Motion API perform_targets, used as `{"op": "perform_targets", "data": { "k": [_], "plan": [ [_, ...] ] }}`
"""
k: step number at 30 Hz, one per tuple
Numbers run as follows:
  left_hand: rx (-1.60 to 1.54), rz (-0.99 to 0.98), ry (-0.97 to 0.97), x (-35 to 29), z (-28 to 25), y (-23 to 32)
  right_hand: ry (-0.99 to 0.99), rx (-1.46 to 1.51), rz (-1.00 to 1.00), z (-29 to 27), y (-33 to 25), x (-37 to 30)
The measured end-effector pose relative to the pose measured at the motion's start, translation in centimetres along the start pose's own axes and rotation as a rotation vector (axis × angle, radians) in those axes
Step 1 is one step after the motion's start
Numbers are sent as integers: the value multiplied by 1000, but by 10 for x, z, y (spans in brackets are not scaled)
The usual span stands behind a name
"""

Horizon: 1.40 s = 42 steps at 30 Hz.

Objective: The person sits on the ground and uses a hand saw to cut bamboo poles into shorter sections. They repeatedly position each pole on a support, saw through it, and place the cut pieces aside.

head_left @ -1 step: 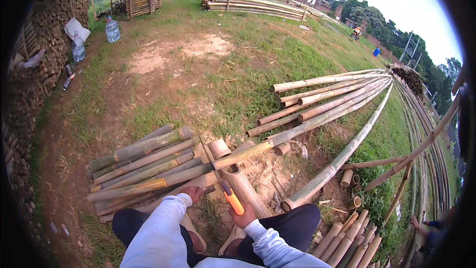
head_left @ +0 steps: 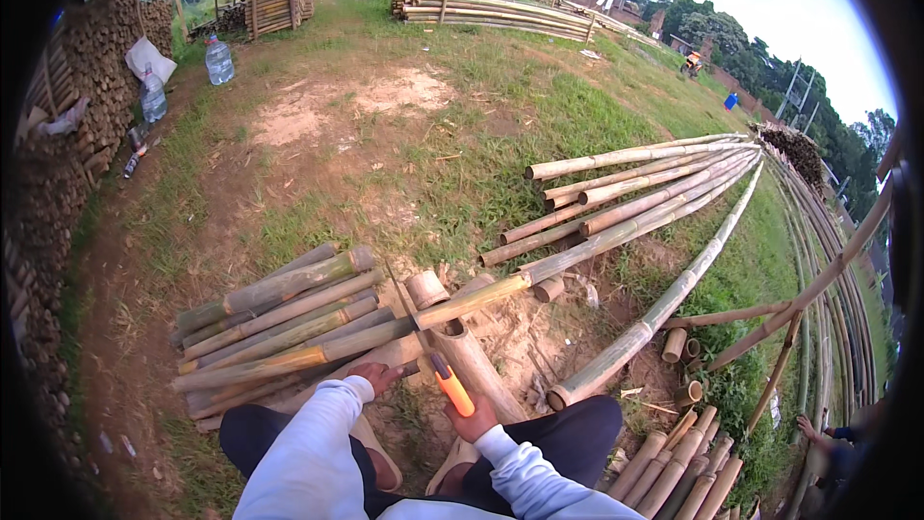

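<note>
My right hand [head_left: 472,421] is closed round the orange handle of a hand saw [head_left: 449,385]. The saw's blade points away from me and crosses a long bamboo pole [head_left: 366,339] where it lies over a thick bamboo log [head_left: 481,366]. My left hand [head_left: 375,376] lies with fingers stretched out on bamboo near the dark end of a shorter piece, left of the saw. Under and beyond that arm lies a stack of cut bamboo lengths [head_left: 279,287]. Short bamboo offcuts [head_left: 424,289] stand or lie about the blade.
Long bamboo poles [head_left: 635,173] fan out to the far right. A single pole [head_left: 664,323] lies nearer. Cut pieces [head_left: 674,467] are piled by my right knee. Water bottles [head_left: 219,60] stand far left beside stacked bamboo [head_left: 101,67]. Another person's hand [head_left: 806,427] shows at the right edge.
</note>
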<state>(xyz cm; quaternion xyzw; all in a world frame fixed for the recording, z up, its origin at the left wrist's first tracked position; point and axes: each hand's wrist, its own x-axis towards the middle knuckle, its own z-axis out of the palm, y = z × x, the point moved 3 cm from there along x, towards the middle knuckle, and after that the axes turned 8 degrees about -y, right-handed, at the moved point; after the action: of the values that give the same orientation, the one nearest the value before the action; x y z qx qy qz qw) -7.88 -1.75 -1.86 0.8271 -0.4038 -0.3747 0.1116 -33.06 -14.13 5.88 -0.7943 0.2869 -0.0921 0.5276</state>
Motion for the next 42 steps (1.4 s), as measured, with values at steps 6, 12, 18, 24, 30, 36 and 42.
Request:
{"op": "perform_targets", "data": {
  "k": [6, 12, 18, 24, 30, 36, 42],
  "plan": [
    [242, -101, -48, -10, 4, 28, 2, -18, -42, 3, 9, 14],
    [305, -83, -31, -3, 63, 23, 22, -30, -34, 0, -1, 10],
    [241, 361, 579, -2, 14, 32, 14, 29, -44, 2, -5, 5],
    [329, 82, 624, 35, -79, 35, -10, 50, -34, 0, -16, 1],
    [272, -160, 235, 62, -75, 12, 4, 59, -51, -1, -27, -2],
    [280, -240, 159, 84, -66, 11, -24, 62, 3, -6, -39, 1],
    [270, -178, 181, 71, -73, 6, -119, 115, 142, -31, -47, -71]
  ]
}}
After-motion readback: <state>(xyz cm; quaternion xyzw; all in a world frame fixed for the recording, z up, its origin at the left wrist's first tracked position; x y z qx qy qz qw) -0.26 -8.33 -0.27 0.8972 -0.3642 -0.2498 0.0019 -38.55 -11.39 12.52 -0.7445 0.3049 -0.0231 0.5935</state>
